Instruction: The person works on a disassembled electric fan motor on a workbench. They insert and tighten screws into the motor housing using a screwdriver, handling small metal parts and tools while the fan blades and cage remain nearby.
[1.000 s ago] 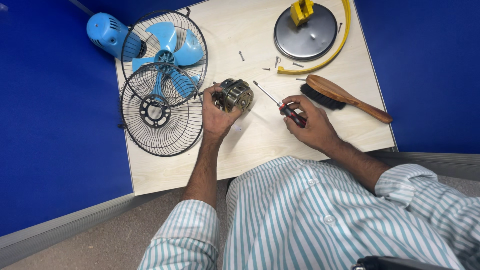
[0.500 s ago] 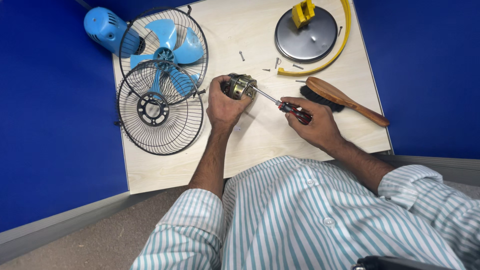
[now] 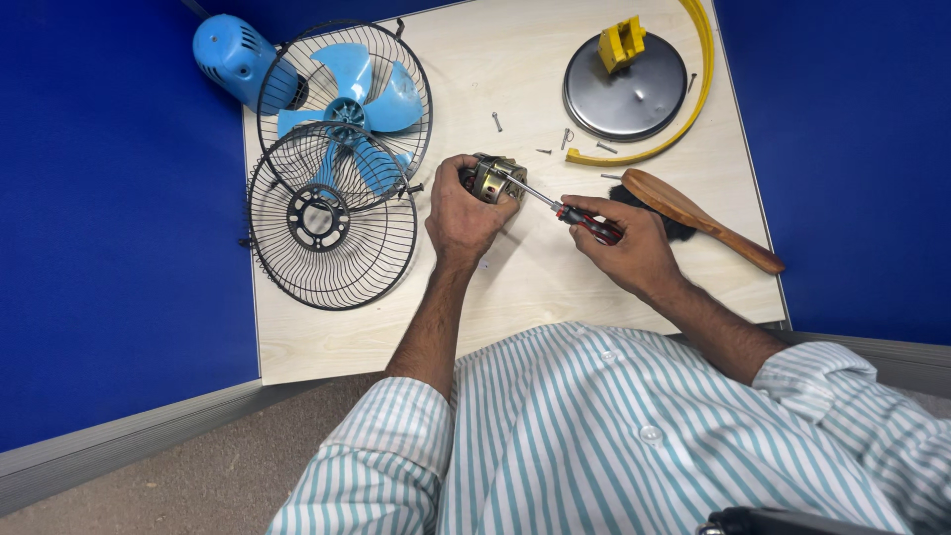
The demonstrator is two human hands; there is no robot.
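Head view: my left hand (image 3: 464,213) clamps the small brass-coloured fan motor (image 3: 492,178) on the pale wooden bench (image 3: 515,287) while right-hand fingers (image 3: 606,213) grip the red-handled screwdriver (image 3: 565,210); I'd keep its tip square, pressing firmly.

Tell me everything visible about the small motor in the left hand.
The motor is a small, round metal unit, brass-yellow and dark grey. The left hand grips it from below, just above the light wooden table. The thin shaft of a red-handled screwdriver, held by the right hand, meets its top.
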